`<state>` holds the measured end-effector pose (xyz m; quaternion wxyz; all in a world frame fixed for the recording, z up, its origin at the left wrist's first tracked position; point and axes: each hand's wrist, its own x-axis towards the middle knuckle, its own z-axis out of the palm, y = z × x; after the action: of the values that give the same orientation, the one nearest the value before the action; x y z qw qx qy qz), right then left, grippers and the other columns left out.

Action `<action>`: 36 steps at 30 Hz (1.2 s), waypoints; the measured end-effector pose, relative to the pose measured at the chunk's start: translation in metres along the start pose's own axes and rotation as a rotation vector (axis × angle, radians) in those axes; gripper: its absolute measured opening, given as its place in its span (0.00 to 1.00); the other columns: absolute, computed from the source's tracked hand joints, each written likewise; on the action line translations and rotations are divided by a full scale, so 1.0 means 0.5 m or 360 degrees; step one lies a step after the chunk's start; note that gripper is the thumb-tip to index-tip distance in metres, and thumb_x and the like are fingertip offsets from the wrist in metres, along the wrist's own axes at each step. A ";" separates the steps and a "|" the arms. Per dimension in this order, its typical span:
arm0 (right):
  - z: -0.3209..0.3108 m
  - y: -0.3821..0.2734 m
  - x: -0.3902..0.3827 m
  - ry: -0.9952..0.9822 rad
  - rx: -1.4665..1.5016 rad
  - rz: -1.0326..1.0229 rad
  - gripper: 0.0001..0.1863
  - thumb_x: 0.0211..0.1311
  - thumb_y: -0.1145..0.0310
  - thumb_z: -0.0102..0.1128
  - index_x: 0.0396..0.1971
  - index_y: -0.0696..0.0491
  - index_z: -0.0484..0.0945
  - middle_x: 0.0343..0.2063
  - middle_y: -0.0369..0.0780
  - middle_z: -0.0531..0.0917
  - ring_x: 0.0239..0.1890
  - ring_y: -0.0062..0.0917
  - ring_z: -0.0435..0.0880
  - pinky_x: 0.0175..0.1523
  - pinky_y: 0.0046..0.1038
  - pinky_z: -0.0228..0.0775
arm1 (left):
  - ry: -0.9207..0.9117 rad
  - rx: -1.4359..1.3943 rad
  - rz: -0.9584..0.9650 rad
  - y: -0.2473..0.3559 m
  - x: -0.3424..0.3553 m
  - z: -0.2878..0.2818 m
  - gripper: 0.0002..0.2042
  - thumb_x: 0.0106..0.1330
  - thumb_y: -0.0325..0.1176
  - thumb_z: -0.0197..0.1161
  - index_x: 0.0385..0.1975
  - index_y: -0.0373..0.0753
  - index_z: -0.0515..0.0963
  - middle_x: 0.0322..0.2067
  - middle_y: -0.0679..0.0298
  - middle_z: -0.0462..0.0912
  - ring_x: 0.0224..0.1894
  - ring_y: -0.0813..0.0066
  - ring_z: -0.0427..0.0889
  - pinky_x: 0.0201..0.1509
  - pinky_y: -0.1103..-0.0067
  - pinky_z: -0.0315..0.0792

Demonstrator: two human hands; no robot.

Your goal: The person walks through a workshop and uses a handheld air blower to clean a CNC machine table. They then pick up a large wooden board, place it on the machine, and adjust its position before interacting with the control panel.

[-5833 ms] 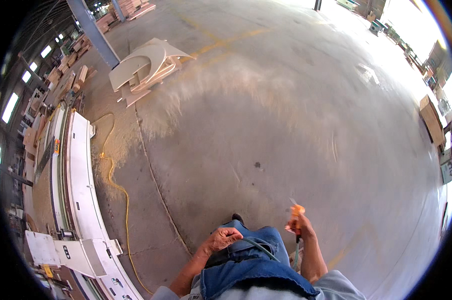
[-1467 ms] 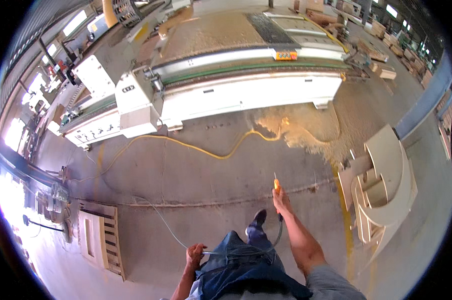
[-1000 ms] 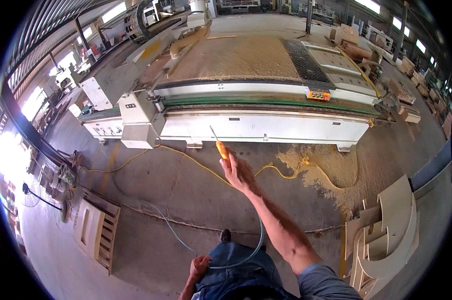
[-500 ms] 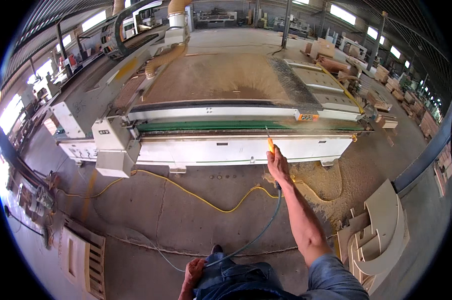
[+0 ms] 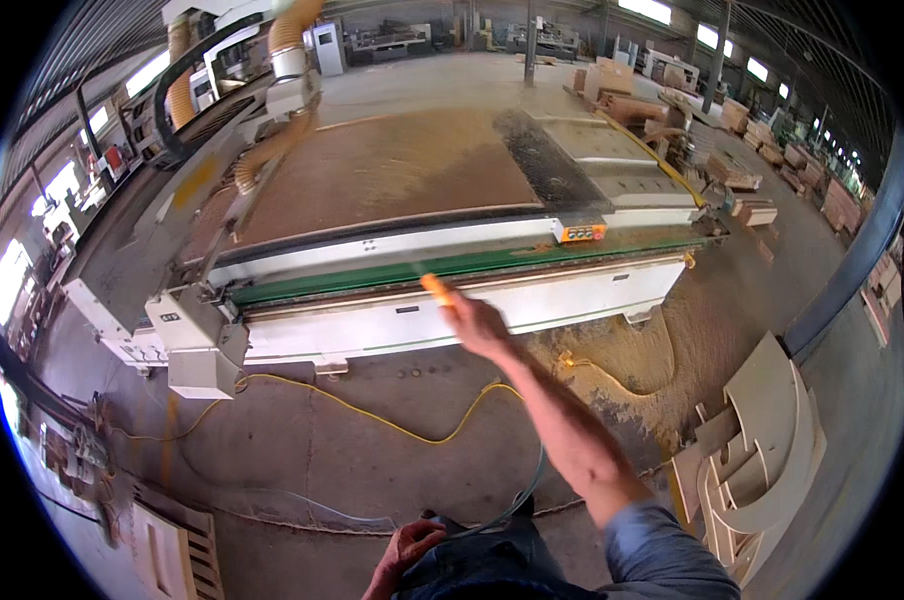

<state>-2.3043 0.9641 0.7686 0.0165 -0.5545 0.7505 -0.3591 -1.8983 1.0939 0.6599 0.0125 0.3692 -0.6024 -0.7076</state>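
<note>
My right hand [image 5: 477, 322] is stretched out over the front of a long white flatbed machine [image 5: 502, 312], closed around an orange air blow gun [image 5: 437, 290]. Its thin nozzle is blurred and points at the green strip [image 5: 372, 278] along the machine's front. A blue-green air hose [image 5: 528, 490] hangs below my right forearm and runs to my left hand [image 5: 412, 545]. That hand is low by my thigh, with its fingers curled around the hose. Brown dust covers part of the machine's bed [image 5: 402, 170].
A small orange button panel [image 5: 580, 233] sits on the machine's front edge. The yellow cord [image 5: 392, 424] snakes over the floor, with sawdust [image 5: 622, 375] on the right. Curved pale panels [image 5: 762, 450] are at lower right, a slatted wooden piece [image 5: 177, 545] at lower left.
My right hand has swung left with the blow gun along the green strip. The view has turned, and fine dust that hung near the strip's right end has thinned.
</note>
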 end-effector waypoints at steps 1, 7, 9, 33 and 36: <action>0.004 -0.012 -0.004 0.0075 0.0062 -0.0188 0.21 0.69 0.57 0.52 0.56 0.53 0.70 0.25 0.46 0.84 0.27 0.40 0.86 0.32 0.42 0.77 | 0.0046 -0.0004 -0.0003 0.014 0.006 0.025 0.16 0.65 0.39 0.67 0.45 0.33 0.81 0.38 0.62 0.85 0.43 0.78 0.80 0.49 0.79 0.72; 0.012 0.214 -0.085 0.0171 0.0020 0.0174 0.21 0.68 0.58 0.54 0.54 0.55 0.69 0.28 0.45 0.85 0.31 0.41 0.86 0.37 0.41 0.79 | 0.0318 -0.0035 0.0024 0.000 0.032 0.126 0.14 0.62 0.37 0.68 0.39 0.31 0.82 0.33 0.63 0.85 0.37 0.78 0.80 0.46 0.79 0.73; 0.031 0.335 -0.169 0.0397 -0.0031 0.0177 0.22 0.68 0.56 0.54 0.54 0.54 0.69 0.30 0.46 0.85 0.33 0.43 0.86 0.38 0.41 0.80 | 0.0400 -0.0226 0.0005 0.024 0.046 0.173 0.14 0.62 0.37 0.68 0.38 0.31 0.83 0.30 0.64 0.85 0.35 0.79 0.79 0.44 0.80 0.73; -0.368 0.761 -0.354 0.0916 -0.0213 0.0995 0.18 0.68 0.60 0.55 0.52 0.52 0.70 0.28 0.54 0.84 0.32 0.55 0.83 0.34 0.53 0.75 | 0.0161 -0.0033 -0.0140 0.135 0.277 0.310 0.14 0.65 0.38 0.62 0.38 0.31 0.83 0.29 0.63 0.83 0.33 0.78 0.78 0.40 0.81 0.72; -0.398 0.825 -0.372 0.1000 -0.0433 0.1028 0.19 0.68 0.59 0.54 0.53 0.53 0.70 0.29 0.54 0.84 0.32 0.55 0.83 0.34 0.53 0.75 | -0.0035 0.0011 -0.0196 0.167 0.331 0.320 0.15 0.65 0.38 0.64 0.42 0.31 0.82 0.33 0.62 0.84 0.36 0.77 0.79 0.43 0.80 0.73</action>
<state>-2.6555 1.2773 0.6166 -0.1733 -0.1541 0.8936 -0.3843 -2.1404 1.1294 0.6480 -0.0388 0.3978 -0.5812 -0.7089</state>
